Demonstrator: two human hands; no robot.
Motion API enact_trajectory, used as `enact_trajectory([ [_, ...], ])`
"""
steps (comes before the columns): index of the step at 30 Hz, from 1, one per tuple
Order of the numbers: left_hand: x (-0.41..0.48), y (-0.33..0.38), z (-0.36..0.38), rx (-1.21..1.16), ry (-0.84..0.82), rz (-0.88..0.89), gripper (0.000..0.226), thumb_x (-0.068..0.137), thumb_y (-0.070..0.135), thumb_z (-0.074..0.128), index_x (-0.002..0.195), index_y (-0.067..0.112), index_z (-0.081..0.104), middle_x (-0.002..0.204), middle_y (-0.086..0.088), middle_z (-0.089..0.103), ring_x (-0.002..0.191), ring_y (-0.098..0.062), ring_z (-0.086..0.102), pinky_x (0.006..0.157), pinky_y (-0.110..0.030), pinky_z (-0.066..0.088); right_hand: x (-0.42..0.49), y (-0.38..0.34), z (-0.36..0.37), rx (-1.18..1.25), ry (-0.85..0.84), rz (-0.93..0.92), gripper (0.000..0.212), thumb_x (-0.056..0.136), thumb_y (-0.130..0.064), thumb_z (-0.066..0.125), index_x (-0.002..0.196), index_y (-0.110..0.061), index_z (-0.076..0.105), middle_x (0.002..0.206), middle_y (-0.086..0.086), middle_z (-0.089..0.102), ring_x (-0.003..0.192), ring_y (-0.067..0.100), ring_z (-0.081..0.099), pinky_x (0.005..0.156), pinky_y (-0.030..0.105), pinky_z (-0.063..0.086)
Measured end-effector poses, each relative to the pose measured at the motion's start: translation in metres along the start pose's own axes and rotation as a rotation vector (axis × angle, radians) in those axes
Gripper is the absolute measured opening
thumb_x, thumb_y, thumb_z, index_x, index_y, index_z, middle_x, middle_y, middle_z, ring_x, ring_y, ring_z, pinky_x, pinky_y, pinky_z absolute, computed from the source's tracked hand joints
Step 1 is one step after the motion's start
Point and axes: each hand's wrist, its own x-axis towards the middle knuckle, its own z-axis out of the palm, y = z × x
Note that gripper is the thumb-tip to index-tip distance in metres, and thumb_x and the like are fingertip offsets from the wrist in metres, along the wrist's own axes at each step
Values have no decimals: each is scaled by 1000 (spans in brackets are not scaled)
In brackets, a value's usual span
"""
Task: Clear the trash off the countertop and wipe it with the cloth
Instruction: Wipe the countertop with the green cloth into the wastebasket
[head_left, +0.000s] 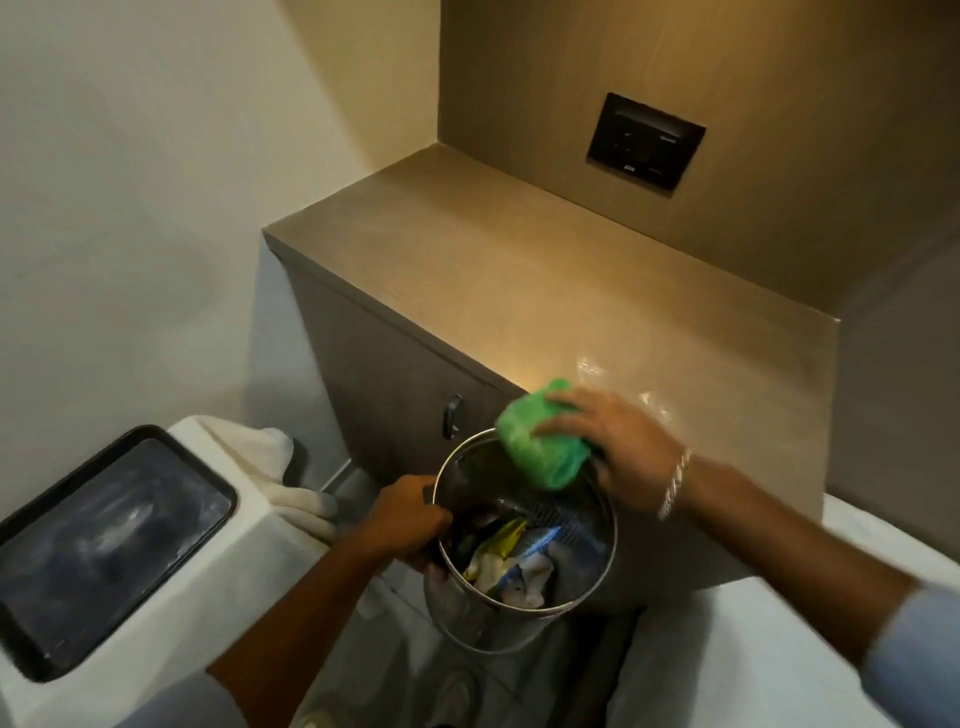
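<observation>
Sweeping trash into the bin was clearly the step in hand here. The green wrapper (540, 441) sat right at the near edge of the countertop (467, 249), half over the rim of the metal bin (524, 613), with the right hand (618, 447) pressed flat on it, fingers spread rather than pinching. The left hand (410, 519) was clenched on the bin's left rim, holding it just under the edge. Some clear plastic (654, 405) was lying to the right of the wrapper, so I'd guess that goes next. A white cloth (280, 467) lay off to the left, unused.
</observation>
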Motion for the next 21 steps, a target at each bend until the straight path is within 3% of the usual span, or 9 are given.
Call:
enact_trajectory([
  [2, 2, 1, 1, -10, -7, 9, 23, 77, 3, 57, 92, 16, 69, 81, -20, 73, 63, -36, 73, 61, -49, 63, -33, -19, 20, 63, 13, 62, 66, 70, 5, 53, 125, -32, 55, 150, 4, 40, 141, 36, 27, 112, 52, 31],
  [4, 2, 4, 7, -4, -40, 15, 24, 76, 3, 58, 94, 14, 69, 85, -22, 73, 66, -39, 73, 64, -53, 63, -54, -33, 33, 139, 67, 136, 71, 72, 7, 50, 128, -35, 51, 152, -3, 36, 144, 30, 21, 115, 50, 28],
  [7, 2, 11, 17, 13, -65, 18, 30, 73, -1, 53, 94, 15, 68, 84, -19, 72, 63, -38, 74, 60, -49, 63, -61, -29, 16, 229, 287, 238, 67, 69, 2, 56, 127, -31, 55, 144, 2, 49, 136, 27, 40, 111, 46, 35],
  [9, 0, 14, 22, 4, -98, 5, 31, 74, -2, 52, 96, 14, 67, 85, -19, 73, 62, -36, 75, 59, -47, 64, -56, -2, -13, 198, 475, 313, 58, 68, -9, 56, 123, -27, 59, 127, 10, 64, 114, 29, 60, 95, 35, 45],
  [11, -2, 14, 24, 8, -126, 9, 28, 78, -1, 54, 96, 15, 67, 84, -18, 74, 60, -32, 75, 56, -44, 64, -44, 37, -39, 88, 588, 424, 57, 67, -2, 57, 119, -25, 60, 115, 14, 69, 99, 33, 64, 84, 33, 47],
  [14, -8, 15, 27, -6, -128, 26, 20, 84, 5, 57, 87, 23, 67, 82, -14, 75, 60, -31, 75, 53, -39, 63, -25, 89, -53, 16, 520, 614, 61, 68, 8, 53, 121, -21, 60, 123, 16, 64, 110, 37, 58, 93, 40, 46],
  [17, -12, 16, 29, -22, -122, 28, 26, 86, 6, 58, 80, 30, 63, 82, -10, 73, 61, -27, 76, 52, -38, 64, -15, 96, -39, -39, 301, 753, 61, 71, 1, 59, 127, -23, 55, 126, 18, 61, 111, 38, 55, 94, 43, 45],
  [21, -13, 15, 29, -32, -106, 48, 31, 82, 5, 60, 77, 36, 62, 86, -6, 71, 62, -26, 75, 53, -41, 63, -44, 32, -1, -56, 279, 599, 58, 69, -9, 70, 124, -23, 57, 118, 16, 64, 103, 39, 59, 88, 45, 46],
])
